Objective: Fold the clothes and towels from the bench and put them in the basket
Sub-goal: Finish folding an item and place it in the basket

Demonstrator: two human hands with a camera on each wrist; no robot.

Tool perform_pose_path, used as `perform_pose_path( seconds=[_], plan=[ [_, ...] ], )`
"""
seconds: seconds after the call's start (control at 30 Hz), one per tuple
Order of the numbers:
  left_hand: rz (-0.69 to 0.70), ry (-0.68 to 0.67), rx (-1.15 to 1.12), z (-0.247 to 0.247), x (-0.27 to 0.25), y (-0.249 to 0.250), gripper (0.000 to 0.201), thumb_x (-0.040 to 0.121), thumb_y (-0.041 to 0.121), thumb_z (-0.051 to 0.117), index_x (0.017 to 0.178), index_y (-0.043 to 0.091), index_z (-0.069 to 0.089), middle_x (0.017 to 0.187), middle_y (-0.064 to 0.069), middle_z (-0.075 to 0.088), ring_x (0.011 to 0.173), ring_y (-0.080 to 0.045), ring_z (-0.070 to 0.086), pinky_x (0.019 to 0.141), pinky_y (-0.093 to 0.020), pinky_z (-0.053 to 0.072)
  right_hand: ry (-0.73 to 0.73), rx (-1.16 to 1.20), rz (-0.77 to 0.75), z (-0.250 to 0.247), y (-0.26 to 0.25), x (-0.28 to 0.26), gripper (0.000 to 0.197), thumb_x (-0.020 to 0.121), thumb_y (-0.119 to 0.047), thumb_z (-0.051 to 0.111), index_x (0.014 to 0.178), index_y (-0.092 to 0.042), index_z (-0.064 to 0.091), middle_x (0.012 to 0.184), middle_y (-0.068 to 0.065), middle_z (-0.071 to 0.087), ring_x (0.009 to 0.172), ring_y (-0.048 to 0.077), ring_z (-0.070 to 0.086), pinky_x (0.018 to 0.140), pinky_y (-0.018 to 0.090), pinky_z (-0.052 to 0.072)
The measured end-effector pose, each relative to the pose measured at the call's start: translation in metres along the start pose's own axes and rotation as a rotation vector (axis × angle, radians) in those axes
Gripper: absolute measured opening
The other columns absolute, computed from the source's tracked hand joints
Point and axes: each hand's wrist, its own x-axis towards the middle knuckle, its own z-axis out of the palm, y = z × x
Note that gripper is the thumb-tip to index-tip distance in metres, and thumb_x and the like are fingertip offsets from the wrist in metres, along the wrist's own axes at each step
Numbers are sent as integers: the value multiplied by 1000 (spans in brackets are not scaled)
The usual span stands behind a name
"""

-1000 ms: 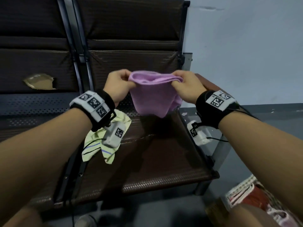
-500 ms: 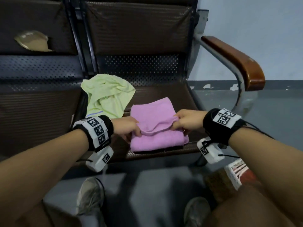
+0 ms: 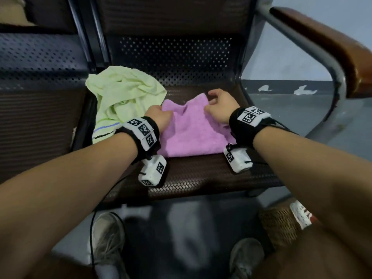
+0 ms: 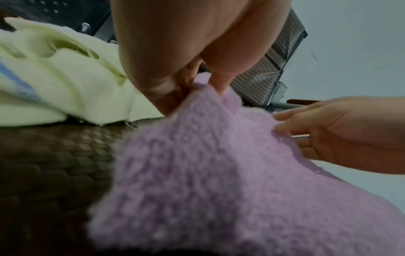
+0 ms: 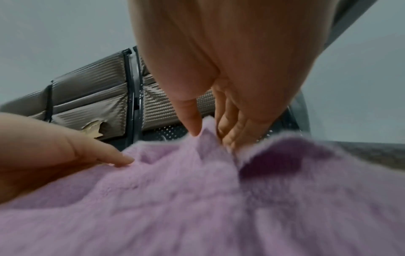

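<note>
A pink towel (image 3: 191,131) lies folded on the brown bench seat (image 3: 201,178). My left hand (image 3: 159,115) pinches its far left corner, seen close in the left wrist view as the pink towel (image 4: 219,173) caught between thumb and fingers. My right hand (image 3: 219,103) pinches the far right corner; the right wrist view shows thumb and fingers closed on a raised tuft of the pink towel (image 5: 197,190). A crumpled pale green towel (image 3: 124,97) lies just left of it on the seat. The woven basket (image 3: 279,226) stands on the floor at lower right, partly hidden by my right arm.
A wooden armrest (image 3: 322,43) on a metal frame curves over the seat's right side. The backrest (image 3: 171,23) rises behind. A neighbouring seat (image 3: 36,127) lies to the left. My shoes (image 3: 108,236) are on the grey floor below the seat's front edge.
The pink towel came down from mid-air onto the seat. Both hands then carried its near edge away from me to the far side, folding it over.
</note>
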Motion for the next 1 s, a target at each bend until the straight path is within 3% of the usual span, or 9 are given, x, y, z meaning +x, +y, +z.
perform_pose_path(
  seconds=[0.1,0.17,0.23,0.37,0.47,0.6,0.73,0.9,1.0],
  plan=[
    [59,57,227,-2,3,-10,53,82,31,70,128,11,54,114,-5,60,102,-26,59,80,-30,44,-80,-161,-125,2,0,-10,49,91,-25,66,138,-15,57,133,4,64,119,22,61,101,26,43],
    [219,112,237,-4,-7,-11,40,78,27,74,115,15,60,114,-7,63,100,-24,61,84,-29,46,-160,-246,-227,-3,2,-26,35,90,-29,67,124,-19,69,122,1,70,113,18,64,99,24,45],
    [330,-72,180,-6,-21,-11,25,76,22,76,99,18,67,106,-4,70,95,-20,65,90,-31,51,-292,-339,-267,-8,6,-41,39,87,-37,72,122,-21,71,120,-2,71,113,16,64,99,24,46],
    [443,-409,541,-9,-49,-22,81,66,39,84,139,18,53,142,0,55,128,-17,51,109,-22,34,-463,-501,-278,-10,16,-63,81,80,-42,80,149,-17,46,151,1,50,136,19,48,109,21,31],
    [482,-353,631,-9,-57,-32,90,73,26,81,151,13,38,155,-6,41,140,-22,41,111,-21,26,-400,-605,-346,-5,17,-68,61,91,-25,67,147,-14,48,149,7,52,136,28,48,111,28,34],
    [515,-196,672,-15,-64,-36,62,79,25,72,138,15,55,133,-11,63,122,-30,57,103,-30,41,-280,-551,-360,-13,15,-75,14,96,-19,52,96,-11,64,101,12,69,102,36,62,82,35,45],
    [450,-145,408,-26,-69,-35,31,67,46,58,80,20,67,81,-2,70,83,-26,63,71,-32,46,-200,-374,-336,-33,18,-84,16,92,-23,58,76,-20,57,78,2,62,84,33,63,73,35,47],
    [209,-123,-2,-24,-63,-35,30,77,42,64,75,13,71,78,-4,69,80,-25,60,75,-38,47,-250,85,-80,-43,23,-91,23,81,-40,81,92,-24,69,76,-3,67,63,15,66,55,36,57],
    [79,-102,-34,-16,-53,-42,24,88,30,65,70,14,65,73,-3,64,81,-27,57,63,-33,41,-292,50,-56,-36,27,-85,46,76,-34,85,116,-26,63,95,-6,68,83,15,69,61,22,56]
  ],
)
